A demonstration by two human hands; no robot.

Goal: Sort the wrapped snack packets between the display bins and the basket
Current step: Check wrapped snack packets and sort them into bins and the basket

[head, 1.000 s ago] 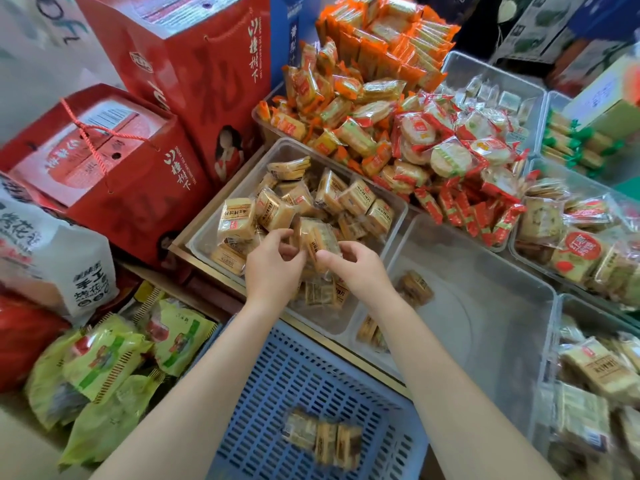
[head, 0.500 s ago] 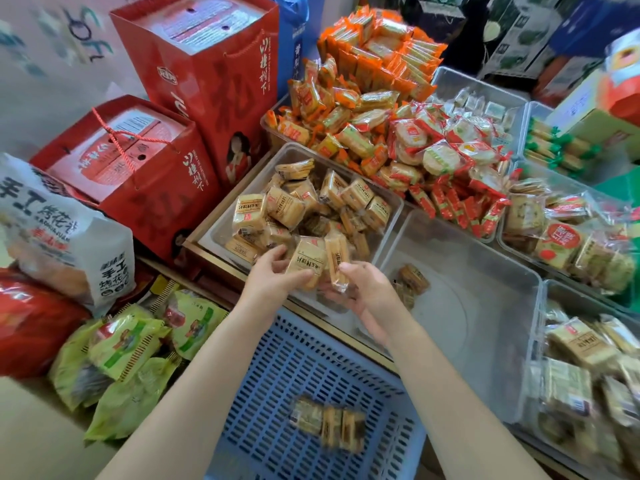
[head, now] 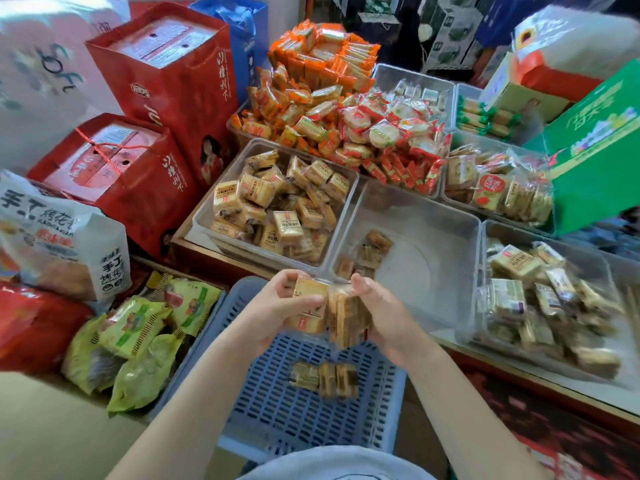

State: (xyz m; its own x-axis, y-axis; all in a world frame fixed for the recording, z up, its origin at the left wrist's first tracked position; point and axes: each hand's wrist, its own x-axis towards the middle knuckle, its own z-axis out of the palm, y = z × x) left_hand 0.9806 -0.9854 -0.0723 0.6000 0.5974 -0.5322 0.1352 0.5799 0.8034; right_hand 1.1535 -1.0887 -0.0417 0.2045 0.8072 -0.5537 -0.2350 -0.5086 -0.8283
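Note:
Both my hands hold tan wrapped snack packets above the blue slotted basket point(head: 277, 403). My left hand point(head: 277, 311) grips one square tan packet point(head: 308, 306). My right hand point(head: 384, 317) holds a small bunch of tan packets point(head: 348, 318) on edge. A few brownish packets point(head: 323, 375) lie on the basket floor below. Just beyond my hands stands the clear bin point(head: 207, 216) full of the same tan packets. To its right a nearly bare clear bin point(head: 433, 258) has a few darker packets point(head: 367, 254) at its near left corner.
Behind lie heaps of orange packets point(head: 311, 91) and red-and-white round crackers point(head: 388, 133). More clear bins of packets point(head: 540, 306) stand at the right. Red gift boxes point(head: 138, 161), a white bag point(head: 59, 237) and green packs point(head: 135, 334) crowd the left. A green box point(head: 595, 150) sits far right.
Both hands lifted packets out of the tan-packet bin and drew them back toward me; they now hang over the blue basket.

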